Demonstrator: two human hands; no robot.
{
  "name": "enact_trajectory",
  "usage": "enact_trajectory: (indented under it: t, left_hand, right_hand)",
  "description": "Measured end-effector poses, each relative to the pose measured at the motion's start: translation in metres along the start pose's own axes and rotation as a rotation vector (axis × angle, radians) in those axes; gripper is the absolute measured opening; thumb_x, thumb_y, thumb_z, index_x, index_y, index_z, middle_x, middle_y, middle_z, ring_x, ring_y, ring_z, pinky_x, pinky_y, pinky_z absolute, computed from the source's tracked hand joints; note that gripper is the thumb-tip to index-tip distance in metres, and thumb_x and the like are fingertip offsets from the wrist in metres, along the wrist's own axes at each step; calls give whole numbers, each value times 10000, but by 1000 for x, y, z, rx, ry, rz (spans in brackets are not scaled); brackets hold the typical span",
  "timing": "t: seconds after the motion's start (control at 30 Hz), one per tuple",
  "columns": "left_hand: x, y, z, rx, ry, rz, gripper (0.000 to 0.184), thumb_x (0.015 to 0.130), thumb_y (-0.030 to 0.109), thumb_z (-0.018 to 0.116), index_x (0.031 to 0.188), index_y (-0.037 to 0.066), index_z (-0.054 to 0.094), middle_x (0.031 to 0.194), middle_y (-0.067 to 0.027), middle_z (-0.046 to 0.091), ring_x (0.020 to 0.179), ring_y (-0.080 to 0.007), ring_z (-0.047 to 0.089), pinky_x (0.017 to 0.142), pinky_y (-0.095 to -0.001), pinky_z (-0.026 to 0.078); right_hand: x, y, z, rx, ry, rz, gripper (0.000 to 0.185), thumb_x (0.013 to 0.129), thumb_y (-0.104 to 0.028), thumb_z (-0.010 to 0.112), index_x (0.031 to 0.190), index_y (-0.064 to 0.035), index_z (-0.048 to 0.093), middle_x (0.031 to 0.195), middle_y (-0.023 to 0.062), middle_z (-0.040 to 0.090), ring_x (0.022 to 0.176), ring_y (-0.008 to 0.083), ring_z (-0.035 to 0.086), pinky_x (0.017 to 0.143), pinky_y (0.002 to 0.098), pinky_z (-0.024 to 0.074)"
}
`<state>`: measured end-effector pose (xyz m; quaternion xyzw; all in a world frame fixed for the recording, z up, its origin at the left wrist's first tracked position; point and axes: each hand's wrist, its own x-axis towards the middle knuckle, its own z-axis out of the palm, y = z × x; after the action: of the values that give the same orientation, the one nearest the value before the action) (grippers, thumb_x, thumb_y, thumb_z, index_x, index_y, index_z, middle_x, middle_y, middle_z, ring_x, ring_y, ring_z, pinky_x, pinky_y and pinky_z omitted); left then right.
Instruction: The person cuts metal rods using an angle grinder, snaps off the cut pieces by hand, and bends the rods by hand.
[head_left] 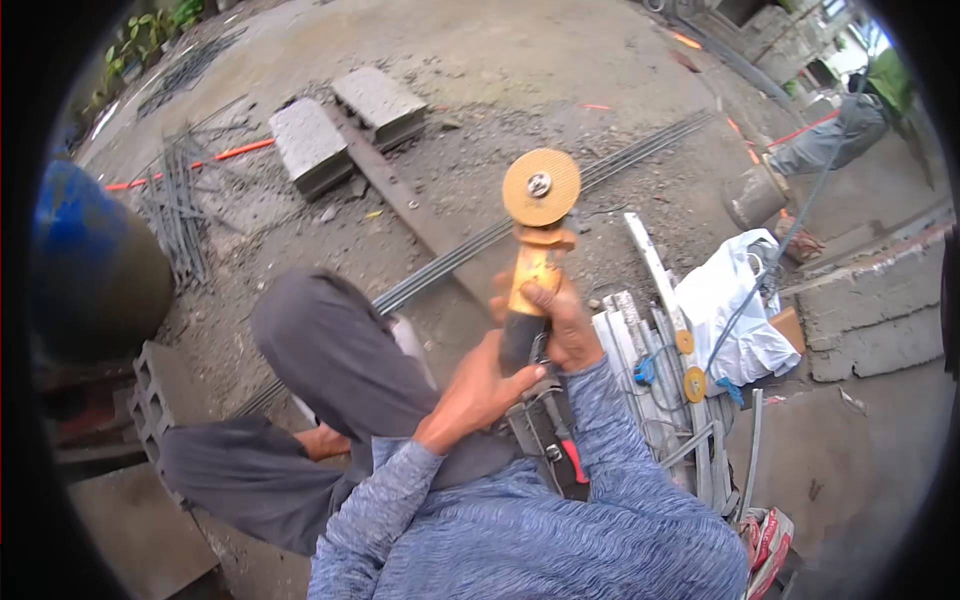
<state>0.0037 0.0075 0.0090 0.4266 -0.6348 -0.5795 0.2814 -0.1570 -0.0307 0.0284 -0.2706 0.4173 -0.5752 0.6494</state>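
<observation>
An angle grinder [535, 285] with a yellow body and dark handle is held up in both hands, its round tan disc [541, 188] facing the camera. My left hand [480, 390] is wrapped round the dark rear part of the handle. My right hand [566, 325] grips the yellow body near the middle, its thumb across the front. Just below the hands, a tool with a red handle [573, 460] lies by the lap. Beyond the knee runs a bundle of thin steel rods [440, 265], partly hidden behind the grinder.
Two concrete blocks [312, 148] rest beside a metal bar [400, 195]. A blue drum [95, 260] stands left. Metal strips [640, 375], spare discs [695, 384] and a white bag [730, 305] lie right. Another person's leg [835, 140] shows at upper right.
</observation>
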Motion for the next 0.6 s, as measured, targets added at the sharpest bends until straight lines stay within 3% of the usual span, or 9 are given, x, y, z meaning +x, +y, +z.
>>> enact_trajectory:
  t: [0.2,0.33,0.37,0.5,0.6]
  left_hand:
    - [1,10,1,26,-43,-111,636,860,427,757,1194,-77,559,1013,-216,673,952,-305,669,858,-407,512]
    - [5,7,-2,165,-15,36,652,794,288,797,1277,-62,531,1011,-259,684,976,-377,689,843,-443,524]
    - [6,2,-2,210,-41,-1,582,778,194,778,1258,-33,540,1014,-282,675,973,-437,670,836,-482,519]
    - [10,-7,2,330,97,54,453,786,124,740,1176,-14,556,991,-295,664,954,-485,639,826,-524,509]
    - [11,-10,2,354,145,62,470,778,107,745,1189,-33,563,992,-282,673,951,-475,649,818,-517,519]
  right_hand:
    - [0,10,-12,-58,213,147,271,833,-146,772,1005,-34,596,839,66,676,715,173,701,623,310,591]
    - [13,16,-23,-27,307,81,203,830,-109,740,958,-33,602,779,66,667,628,180,680,567,304,576]
    - [16,17,-24,-44,345,71,187,835,-103,727,953,-36,598,759,71,663,601,180,672,537,305,564]
    - [29,21,-31,-80,359,22,200,835,-118,735,950,-44,588,731,71,653,593,180,669,513,306,549]
    - [37,28,-33,-68,357,44,184,852,-133,722,933,-39,587,733,76,647,591,182,665,511,305,551]
